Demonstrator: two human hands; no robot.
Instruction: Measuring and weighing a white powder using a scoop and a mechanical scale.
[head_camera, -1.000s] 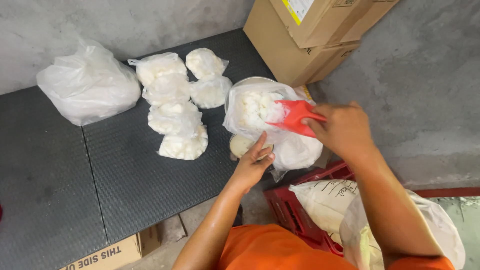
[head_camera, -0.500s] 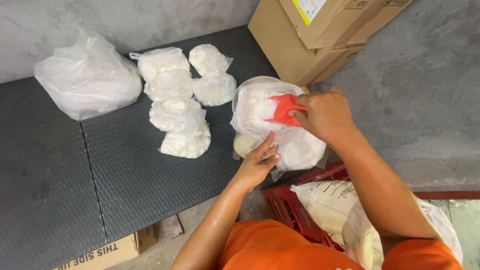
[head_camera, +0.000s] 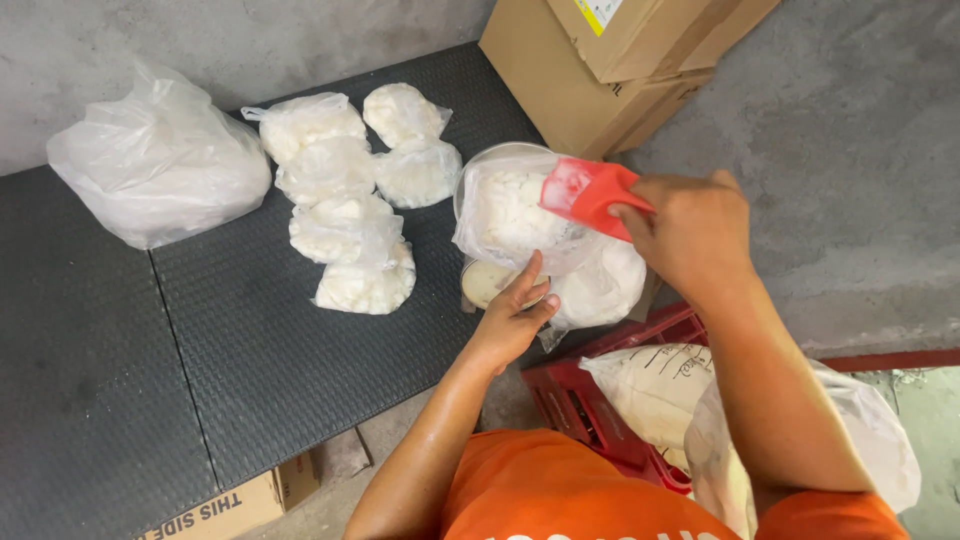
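Thin, clear, crinkly plastic on the open bag (head_camera: 510, 215). Smooth, shiny red plastic for the scoop (head_camera: 590, 193). Dark, bumpy, matt rubber on the mat (head_camera: 200, 340), plain brown cardboard on the boxes (head_camera: 620, 60).

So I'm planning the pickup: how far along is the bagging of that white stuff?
Done: five small filled bags lie on the dark mat. In hand: the right hand holds a red scoop over an open bag in a bowl, which the left hand steadies. Left: a big full bag sits beside them, and sacks in the red crate.
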